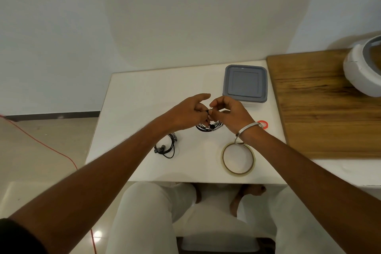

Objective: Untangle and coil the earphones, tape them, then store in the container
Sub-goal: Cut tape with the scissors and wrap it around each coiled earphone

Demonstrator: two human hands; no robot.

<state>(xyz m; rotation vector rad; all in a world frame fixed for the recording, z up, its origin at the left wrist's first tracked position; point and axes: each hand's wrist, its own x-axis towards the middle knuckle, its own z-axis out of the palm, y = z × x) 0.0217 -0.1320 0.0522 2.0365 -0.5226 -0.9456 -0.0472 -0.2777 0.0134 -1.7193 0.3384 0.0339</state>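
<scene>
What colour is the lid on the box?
Grey: the lid shows best in the head view, at the table's far side.

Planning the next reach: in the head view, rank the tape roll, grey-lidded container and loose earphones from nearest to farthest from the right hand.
From the right hand:
1. Grey-lidded container, just beyond it.
2. Tape roll, nearer the person, under the wrist.
3. Loose earphones, across on the left.

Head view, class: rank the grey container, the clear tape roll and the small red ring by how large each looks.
1. Grey container, largest.
2. Clear tape roll.
3. Small red ring, partly hidden by the wrist.
</scene>
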